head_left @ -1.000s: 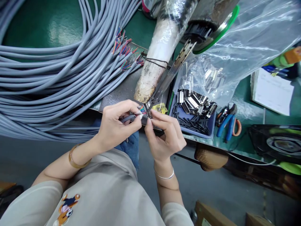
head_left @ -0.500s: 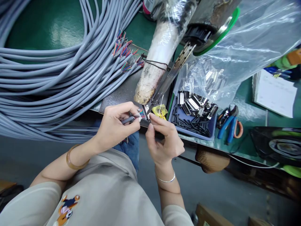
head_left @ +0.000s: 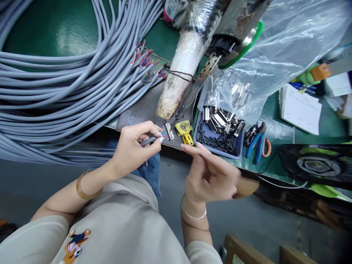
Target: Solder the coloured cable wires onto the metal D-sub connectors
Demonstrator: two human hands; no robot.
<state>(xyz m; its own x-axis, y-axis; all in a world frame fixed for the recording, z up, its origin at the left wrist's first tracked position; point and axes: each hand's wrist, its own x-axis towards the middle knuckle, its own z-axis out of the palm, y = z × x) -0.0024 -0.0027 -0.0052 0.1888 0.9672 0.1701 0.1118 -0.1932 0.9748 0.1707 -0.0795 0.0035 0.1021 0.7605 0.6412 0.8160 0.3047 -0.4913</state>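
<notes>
My left hand (head_left: 134, 146) pinches the end of a grey cable (head_left: 148, 140) whose coloured wires meet a small metal connector (head_left: 167, 131) at the bench edge. My right hand (head_left: 210, 174) has come away from the connector and hovers lower right, fingers loosely curled and smeared by motion, with nothing visible in it. A yellow tool (head_left: 186, 134) lies just right of the connector. A blue tray (head_left: 235, 150) holds black sleeves and several metal connectors.
A large coil of grey cables (head_left: 55, 91) with stripped coloured ends fills the left of the green bench. A taped white cylinder (head_left: 178, 77) and a clear plastic bag (head_left: 275, 47) stand behind. Blue-handled pliers (head_left: 254, 145) lie right of the tray. Cardboard boxes (head_left: 247, 251) sit on the floor.
My right hand has let go of the connector and moved down and to the right. My left hand stays put holding the cable. The view has shifted slightly right.
</notes>
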